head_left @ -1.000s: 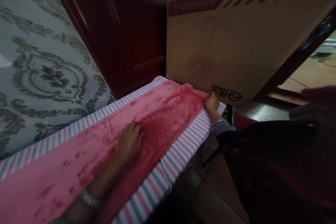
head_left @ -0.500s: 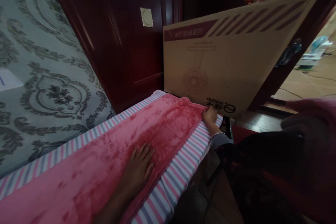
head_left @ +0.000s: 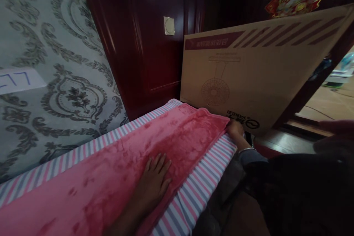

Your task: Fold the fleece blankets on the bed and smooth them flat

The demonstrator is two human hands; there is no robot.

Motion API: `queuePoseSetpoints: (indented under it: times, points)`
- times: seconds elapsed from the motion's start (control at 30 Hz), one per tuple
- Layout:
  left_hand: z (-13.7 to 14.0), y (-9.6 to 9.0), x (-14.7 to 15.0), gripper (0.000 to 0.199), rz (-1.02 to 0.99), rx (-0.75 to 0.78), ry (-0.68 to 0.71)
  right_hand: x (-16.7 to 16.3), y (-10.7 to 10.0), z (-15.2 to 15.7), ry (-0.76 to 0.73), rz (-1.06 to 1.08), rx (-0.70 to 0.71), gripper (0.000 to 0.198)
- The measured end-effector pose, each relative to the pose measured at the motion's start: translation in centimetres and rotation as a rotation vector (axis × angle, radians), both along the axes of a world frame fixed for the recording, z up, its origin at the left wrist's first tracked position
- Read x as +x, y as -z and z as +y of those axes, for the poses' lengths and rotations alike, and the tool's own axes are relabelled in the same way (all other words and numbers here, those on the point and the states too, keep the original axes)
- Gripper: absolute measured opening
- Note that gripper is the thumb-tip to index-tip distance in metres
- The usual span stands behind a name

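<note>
A pink plush blanket (head_left: 110,158) lies over a striped cloth (head_left: 206,177) in white, pink and grey, on a long narrow surface. My left hand (head_left: 154,177) rests flat on the plush, its fingers spread. At the blanket's far right corner, my right hand (head_left: 235,131) has its fingers closed on the edge; the fingertips are partly hidden. A raised fold runs across the plush between the two hands. Striped cloth shows along both long sides of the blanket.
A large cardboard box (head_left: 257,81) stands just beyond the far end. Behind it are a dark red panel (head_left: 155,59) with a switch plate (head_left: 169,25). Patterned wallpaper (head_left: 74,96) with a paper sheet (head_left: 20,80) borders the left side. A doorway opens at the right.
The whole view has shifted, so things appear farther right and slightly lower. Both hands keep their places on the blanket, the left flat and the right gripping the corner.
</note>
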State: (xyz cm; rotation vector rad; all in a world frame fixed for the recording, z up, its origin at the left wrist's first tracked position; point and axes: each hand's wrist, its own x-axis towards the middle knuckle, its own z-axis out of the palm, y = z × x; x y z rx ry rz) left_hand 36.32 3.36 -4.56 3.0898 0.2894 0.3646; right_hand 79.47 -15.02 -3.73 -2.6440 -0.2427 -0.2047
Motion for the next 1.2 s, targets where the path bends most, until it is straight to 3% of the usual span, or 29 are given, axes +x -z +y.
queuePoseSetpoints:
  times: [0.17, 0.33, 0.5, 0.63, 0.73, 0.83, 0.97, 1.07, 1.2]
  points:
    - [0.0, 0.1, 0.1, 0.054, 0.040, 0.016, -0.010, -0.3, -0.1, -0.2, -0.001, -0.021, 0.008, 0.039]
    - [0.3, 0.4, 0.2, 0.053, 0.002, 0.030, 0.007, -1.2, -1.6, -0.4, 0.001, -0.089, 0.044, 0.047]
    - [0.4, 0.5, 0.3, 0.053, 0.010, 0.030, -0.003, -4.0, -2.2, 3.9, -0.235, -0.246, 0.056, 0.054]
    - [0.1, 0.4, 0.0, 0.053, 0.016, 0.022, -0.004, -6.1, -0.9, 6.7, -0.404, -0.170, -0.126, 0.069]
    - [-0.1, 0.0, -0.5, 0.052, 0.005, -0.021, -0.009, -6.5, 0.1, 6.8, -0.409, -0.022, -0.301, 0.072]
    - [0.5, -1.5, 0.0, 0.044, -0.052, -0.127, -0.026, -6.3, 0.6, 6.4, -0.396, -0.008, -0.364, 0.073]
    - [4.4, -5.5, 3.9, 0.037, -0.152, -0.214, -0.093, -6.1, 0.9, 6.4, -0.410, -0.034, -0.382, 0.075]
    - [8.5, -8.2, 8.4, 0.034, -0.076, -0.111, -0.334, -6.0, 1.2, 6.5, -0.404, -0.065, -0.383, 0.074]
    - [12.8, -9.1, 13.7, 0.032, 0.011, -0.062, -0.500, -5.9, 1.6, 6.4, -0.411, -0.091, -0.368, 0.074]
